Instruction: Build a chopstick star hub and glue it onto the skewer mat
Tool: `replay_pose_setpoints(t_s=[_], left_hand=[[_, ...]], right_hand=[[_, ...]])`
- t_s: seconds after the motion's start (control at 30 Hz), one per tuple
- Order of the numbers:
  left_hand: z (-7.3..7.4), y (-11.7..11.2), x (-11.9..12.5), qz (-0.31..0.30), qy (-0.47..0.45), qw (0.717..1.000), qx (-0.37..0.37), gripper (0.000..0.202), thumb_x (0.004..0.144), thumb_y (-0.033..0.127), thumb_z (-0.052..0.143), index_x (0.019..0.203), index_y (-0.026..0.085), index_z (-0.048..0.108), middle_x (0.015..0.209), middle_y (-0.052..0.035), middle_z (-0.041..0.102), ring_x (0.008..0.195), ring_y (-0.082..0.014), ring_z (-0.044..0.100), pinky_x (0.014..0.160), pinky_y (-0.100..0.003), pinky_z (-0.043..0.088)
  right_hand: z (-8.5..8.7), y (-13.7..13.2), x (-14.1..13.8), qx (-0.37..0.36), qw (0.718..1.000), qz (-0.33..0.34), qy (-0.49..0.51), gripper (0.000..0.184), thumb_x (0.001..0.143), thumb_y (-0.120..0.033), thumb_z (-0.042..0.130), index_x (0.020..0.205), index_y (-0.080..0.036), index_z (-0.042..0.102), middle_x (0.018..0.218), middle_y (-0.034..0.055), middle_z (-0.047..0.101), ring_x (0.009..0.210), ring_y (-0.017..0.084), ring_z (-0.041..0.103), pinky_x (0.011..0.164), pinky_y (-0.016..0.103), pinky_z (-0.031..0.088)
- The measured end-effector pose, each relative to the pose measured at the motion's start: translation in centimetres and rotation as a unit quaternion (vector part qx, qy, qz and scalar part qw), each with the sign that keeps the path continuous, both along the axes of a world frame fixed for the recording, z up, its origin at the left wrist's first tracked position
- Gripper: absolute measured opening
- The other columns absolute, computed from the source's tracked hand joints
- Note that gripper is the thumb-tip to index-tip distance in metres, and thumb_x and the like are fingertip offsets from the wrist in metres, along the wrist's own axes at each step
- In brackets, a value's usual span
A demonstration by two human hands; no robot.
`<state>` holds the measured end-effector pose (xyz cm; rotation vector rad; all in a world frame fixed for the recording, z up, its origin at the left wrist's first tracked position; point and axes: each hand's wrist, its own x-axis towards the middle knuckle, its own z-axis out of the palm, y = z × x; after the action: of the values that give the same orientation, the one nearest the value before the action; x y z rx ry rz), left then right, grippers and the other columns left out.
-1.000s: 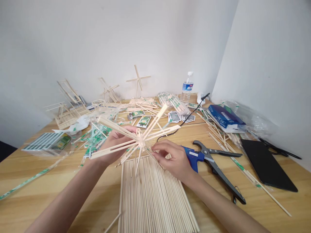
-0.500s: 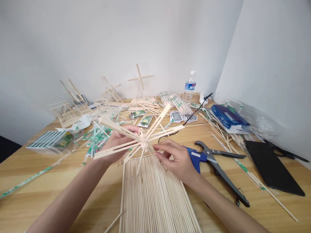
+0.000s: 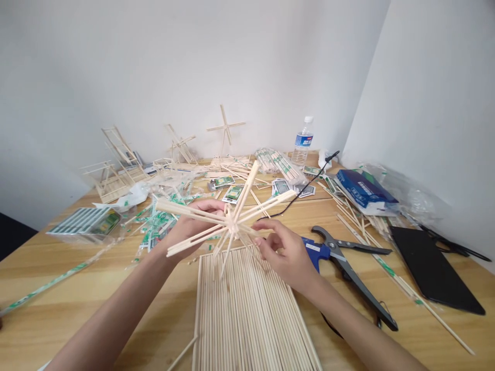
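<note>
**Inspector A:** What do we have in the left hand [image 3: 197, 224]?

**Inspector B:** We find it clenched around a star of bamboo sticks [image 3: 231, 224]. The left fingers [image 3: 209, 207] curl up behind the sticks, and the palm supports them from below. The point where the sticks cross sits just past those fingertips, toward the right hand. The star is held in the air, tilted, above the mat of sticks [image 3: 247, 314], and its lower tips come close to the mat.

**Inspector A:** And the right hand [image 3: 286, 252]?

**Inspector B:** We record it as released. Its thumb and forefinger [image 3: 258, 225] stand apart and grasp nothing. They are just beside the star's crossing point, but we cannot tell whether a fingertip touches a thin stick there.

**Inspector A:** What lies around the hands?

**Inspector B:** The mat rests on a wooden table [image 3: 50, 288], directly beneath both hands. A pair of blue-handled shears [image 3: 348, 270] lies to the right of the right hand, with a black folder [image 3: 435, 270] farther right. Sticks in green-printed wrappers [image 3: 158, 226] lie scattered left of the left hand. At the back we note a water bottle [image 3: 302, 141], a blue packet [image 3: 365, 191], a black cable [image 3: 305, 190], and a stick cross [image 3: 225, 126] standing upright beside small stick frames [image 3: 116, 172].
</note>
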<state>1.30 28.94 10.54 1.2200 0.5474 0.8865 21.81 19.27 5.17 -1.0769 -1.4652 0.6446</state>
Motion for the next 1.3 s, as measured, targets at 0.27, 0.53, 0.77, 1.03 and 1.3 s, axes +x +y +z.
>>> replay_pose_setpoints(t_s=[0.27,0.53,0.77,1.03,1.3], left_hand=[[0.9,-0.8,0.8,-0.01,-0.035,0.999,-0.016,0.02,0.064,0.027,0.093,0.076,0.016,0.079,0.069,-0.0009,0.073,0.059,-0.0102,0.068,0.058,-0.017,0.056],[0.5,-0.7,0.8,-0.03,-0.05,0.998,0.012,0.016,0.072,0.03,0.088,0.076,0.017,0.079,0.071,-0.0021,0.075,0.06,-0.0097,0.068,0.057,-0.016,0.053],[0.2,-0.3,0.4,-0.044,-0.041,0.998,0.03,0.02,0.071,0.034,0.089,0.08,0.018,0.08,0.073,-0.0018,0.074,0.062,-0.0094,0.066,0.062,-0.019,0.053],[-0.3,-0.1,0.1,-0.022,-0.018,1.0,-0.011,0.019,0.069,0.025,0.089,0.082,0.017,0.078,0.075,-0.0006,0.073,0.062,-0.0095,0.066,0.061,-0.02,0.052],[0.1,-0.3,0.2,-0.021,-0.009,0.999,-0.027,0.022,0.064,0.024,0.09,0.081,0.017,0.077,0.071,-0.0001,0.073,0.061,-0.0101,0.066,0.061,-0.02,0.052]], right_hand=[[0.4,0.2,0.7,-0.091,0.978,0.017,0.187,0.028,0.084,-0.037,0.072,0.107,-0.023,0.065,0.094,0.0008,0.065,0.045,0.005,0.055,0.041,0.021,0.046],[1.9,0.3,1.4,-0.148,0.921,0.072,0.353,0.027,0.073,-0.037,0.079,0.097,-0.027,0.075,0.083,-0.0007,0.073,0.042,0.006,0.049,0.035,0.02,0.041],[2.8,0.2,2.0,-0.142,0.899,0.073,0.407,0.025,0.07,-0.038,0.084,0.093,-0.031,0.077,0.09,-0.0034,0.075,0.044,0.004,0.048,0.035,0.016,0.039],[4.4,-0.9,2.2,-0.152,0.884,0.12,0.425,0.036,0.071,-0.036,0.083,0.106,-0.033,0.074,0.11,-0.0036,0.074,0.042,0.002,0.044,0.033,0.015,0.037],[3.6,-0.4,1.5,-0.247,0.883,-0.113,0.382,0.021,0.079,-0.043,0.064,0.088,-0.024,0.06,0.085,-0.0021,0.072,0.042,0.006,0.052,0.034,0.016,0.035]])
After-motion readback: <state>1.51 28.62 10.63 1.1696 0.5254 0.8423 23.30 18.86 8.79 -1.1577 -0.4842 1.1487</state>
